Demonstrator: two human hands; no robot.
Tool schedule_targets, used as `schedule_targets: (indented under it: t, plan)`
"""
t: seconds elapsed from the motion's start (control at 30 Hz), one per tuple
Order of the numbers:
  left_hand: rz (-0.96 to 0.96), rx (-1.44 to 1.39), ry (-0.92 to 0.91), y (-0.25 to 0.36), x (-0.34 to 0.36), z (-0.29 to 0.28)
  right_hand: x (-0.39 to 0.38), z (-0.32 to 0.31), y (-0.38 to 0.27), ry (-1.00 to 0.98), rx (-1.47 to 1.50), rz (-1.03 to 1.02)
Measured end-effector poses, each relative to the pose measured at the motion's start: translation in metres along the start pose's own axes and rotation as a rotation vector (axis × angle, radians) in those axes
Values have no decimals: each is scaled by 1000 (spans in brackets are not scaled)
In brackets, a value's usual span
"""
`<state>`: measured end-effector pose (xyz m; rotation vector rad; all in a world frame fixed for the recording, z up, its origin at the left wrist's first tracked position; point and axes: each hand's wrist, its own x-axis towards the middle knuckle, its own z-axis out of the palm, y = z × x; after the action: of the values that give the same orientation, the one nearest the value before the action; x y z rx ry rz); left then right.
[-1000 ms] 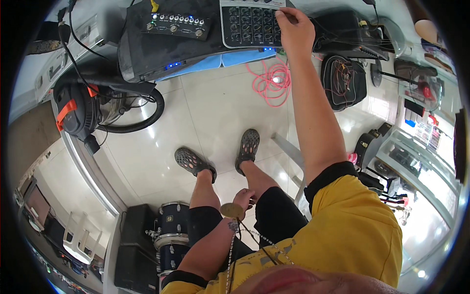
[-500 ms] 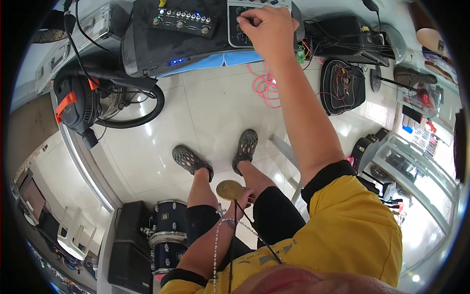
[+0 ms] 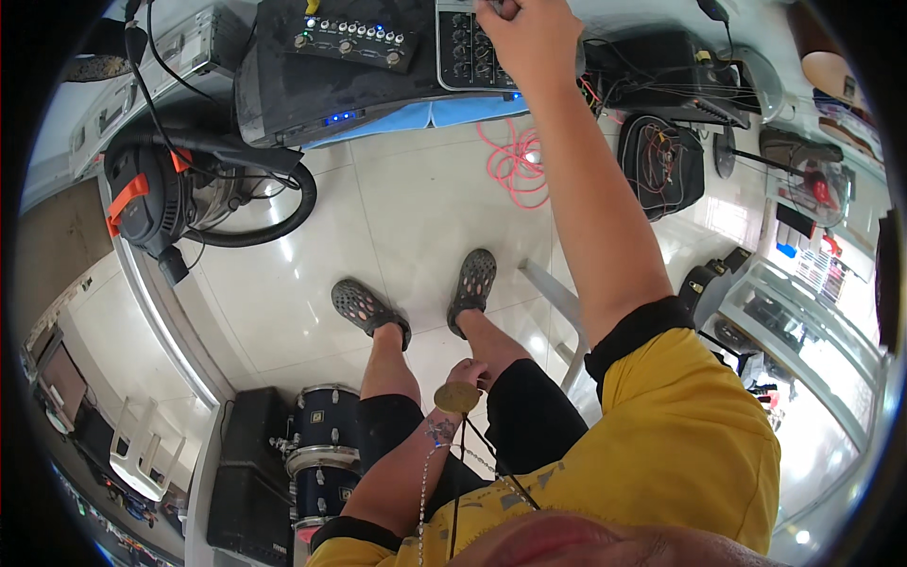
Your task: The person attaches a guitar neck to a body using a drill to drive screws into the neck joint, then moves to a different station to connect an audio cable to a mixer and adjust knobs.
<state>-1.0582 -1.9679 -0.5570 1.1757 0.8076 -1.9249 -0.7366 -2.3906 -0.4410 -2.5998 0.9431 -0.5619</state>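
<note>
At the top edge, my right hand (image 3: 540, 33) is over the upper part of a grey audio mixer (image 3: 461, 52) with rows of small black knobs. Its thumb and fingers are bent together at the controls, and what lies between them is hidden. The mixer sits on a large black speaker-like case (image 3: 274, 104). To its left lies a black multi-knob effects pedal (image 3: 354, 45) with lit blue and white lights. My left hand (image 3: 470, 372) rests low beside my right knee; a round gold pendant (image 3: 455, 397) hanging on a cord covers part of it, and its fingers are mostly hidden.
A vacuum cleaner (image 3: 156, 194) with a black hose stands at the left. Pink cable (image 3: 515, 165) lies coiled on the tiled floor. A black bag (image 3: 661, 168) with wires is to the right. Blue drums (image 3: 326, 420) and black speaker boxes (image 3: 250, 472) stand lower left.
My right hand has moved up and slightly right across the mixer, uncovering its lower knobs. The pendant has swung down and to the right. My left hand stays by the knee.
</note>
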Motion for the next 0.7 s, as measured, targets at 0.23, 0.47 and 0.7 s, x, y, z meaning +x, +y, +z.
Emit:
schedule_targets:
  t: [0.23,0.47,0.7]
  plan:
    - [40,17,-7,-3,4,-2,13,8,-5,-43,-79,-93]
    - [24,-25,-21,-4,0,-1,22,5,-5,-62,49,-26]
    - [29,-5,4,-6,6,-1,43,10,-1,-74,-99,-103]
